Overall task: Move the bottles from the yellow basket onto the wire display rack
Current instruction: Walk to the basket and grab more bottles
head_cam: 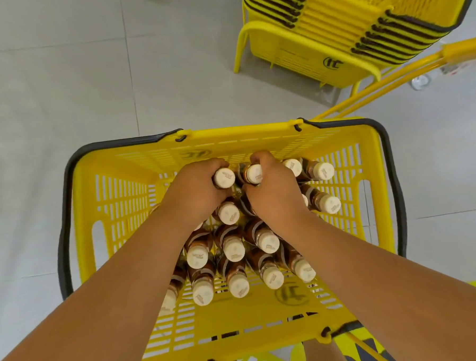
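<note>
Right now you are leaning over the yellow basket (236, 326), which is sitting on the floor with the stack of baskets (333, 23) beyond its far rim; no wire rack is showing. The bottles (232, 252) are standing upright, crowding the basket's middle and right. Your left hand (196, 193) is curling around the neck of one bottle (224, 177) near the far wall, and your right hand (273, 195) is gripping its neighbour (254, 174). Be lifting both straight up, holding below the caps, so they are clearing the others without knocking them.
</note>
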Demonstrator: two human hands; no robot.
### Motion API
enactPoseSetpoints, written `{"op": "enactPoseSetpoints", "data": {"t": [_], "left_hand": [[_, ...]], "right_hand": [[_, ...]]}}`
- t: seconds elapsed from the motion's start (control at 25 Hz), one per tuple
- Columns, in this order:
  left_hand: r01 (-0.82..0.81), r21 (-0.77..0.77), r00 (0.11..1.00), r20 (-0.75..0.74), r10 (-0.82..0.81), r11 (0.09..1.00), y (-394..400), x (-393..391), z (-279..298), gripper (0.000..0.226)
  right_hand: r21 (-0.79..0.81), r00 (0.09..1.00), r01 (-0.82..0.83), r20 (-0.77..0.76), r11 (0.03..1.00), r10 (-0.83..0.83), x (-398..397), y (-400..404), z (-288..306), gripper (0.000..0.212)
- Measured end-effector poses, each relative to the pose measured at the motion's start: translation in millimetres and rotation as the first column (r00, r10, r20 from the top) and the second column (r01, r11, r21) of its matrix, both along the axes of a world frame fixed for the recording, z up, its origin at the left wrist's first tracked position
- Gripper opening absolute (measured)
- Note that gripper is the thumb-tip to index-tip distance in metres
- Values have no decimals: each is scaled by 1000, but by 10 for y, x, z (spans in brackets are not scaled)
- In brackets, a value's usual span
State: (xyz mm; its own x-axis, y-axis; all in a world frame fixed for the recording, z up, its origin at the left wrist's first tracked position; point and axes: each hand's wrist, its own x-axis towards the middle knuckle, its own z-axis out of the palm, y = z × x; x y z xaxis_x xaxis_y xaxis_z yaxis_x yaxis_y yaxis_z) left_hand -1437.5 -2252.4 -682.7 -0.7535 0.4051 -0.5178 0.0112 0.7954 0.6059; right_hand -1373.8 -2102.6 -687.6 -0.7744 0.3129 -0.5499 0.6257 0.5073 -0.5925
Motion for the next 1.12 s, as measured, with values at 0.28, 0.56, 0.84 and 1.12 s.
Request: {"op": "enactPoseSetpoints", "data": {"t": [0.28, 0.56, 0.84, 1.12], "left_hand": [[-101, 42, 992, -72, 104, 994, -39, 86, 210, 44], [-332, 182, 935, -70, 349, 926, -118, 246, 882, 41], [-376, 317, 912, -37, 408, 871, -113, 253, 1897, 43], [-323, 408, 917, -87, 388, 854, -117, 151, 3614, 37]], "right_hand": [[-11, 990, 31, -135, 999, -32, 102, 74, 267, 32], [-128, 950, 113, -277, 985, -145, 205, 197, 1042, 28], [-178, 906, 133, -378, 975, -193, 309, 279, 2073, 31], [-231, 841, 185, -465, 955, -276, 444, 424, 3708, 30]]}}
